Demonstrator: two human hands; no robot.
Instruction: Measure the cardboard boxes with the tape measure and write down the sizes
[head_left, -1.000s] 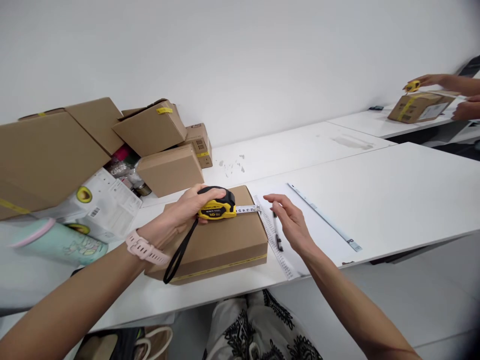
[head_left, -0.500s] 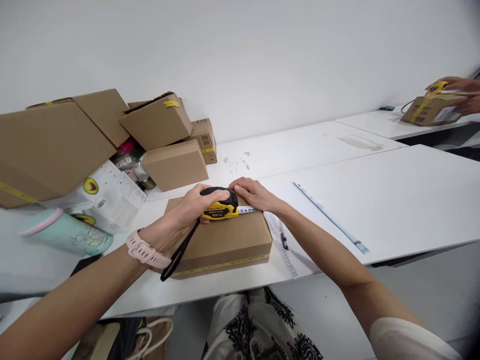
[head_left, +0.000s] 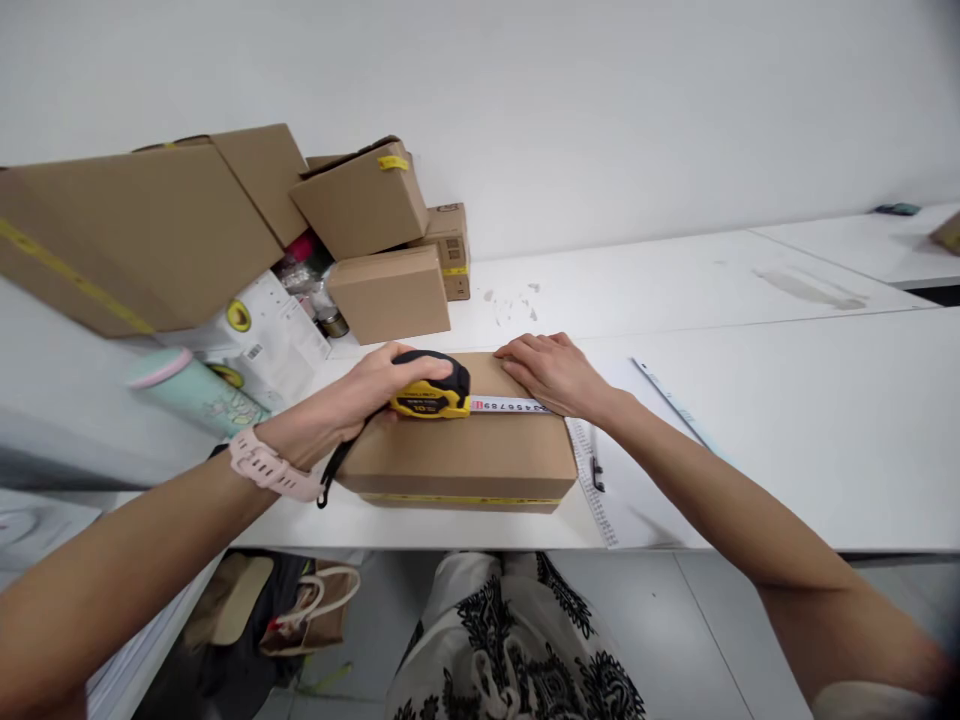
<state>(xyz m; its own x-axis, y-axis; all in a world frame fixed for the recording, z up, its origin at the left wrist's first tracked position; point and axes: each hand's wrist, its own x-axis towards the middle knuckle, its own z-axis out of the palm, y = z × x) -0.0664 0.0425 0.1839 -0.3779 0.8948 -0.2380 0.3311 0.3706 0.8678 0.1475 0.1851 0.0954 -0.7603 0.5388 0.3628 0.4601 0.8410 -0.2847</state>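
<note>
A flat brown cardboard box [head_left: 457,460] lies at the near edge of the white table [head_left: 787,400]. My left hand [head_left: 375,388] is wrapped round a yellow and black tape measure [head_left: 431,388] resting on the box's top. A short length of white tape blade [head_left: 510,405] runs right from it across the lid. My right hand [head_left: 551,372] lies fingers-down on the box's right part, pressing the blade's end; its fingers are together. A pink watch sits on my left wrist.
Several cardboard boxes [head_left: 375,250] are piled at the back left against the wall, with a white carton [head_left: 270,335] and a mint bottle [head_left: 191,392] lying beside them. A paper sheet, a ruler strip [head_left: 592,490] and a pen [head_left: 596,472] lie right of the box. Bags sit under the table.
My right hand came from the paper onto the box and drew the blade out further to the right. The view shifted, and the other person's hands left the frame.
</note>
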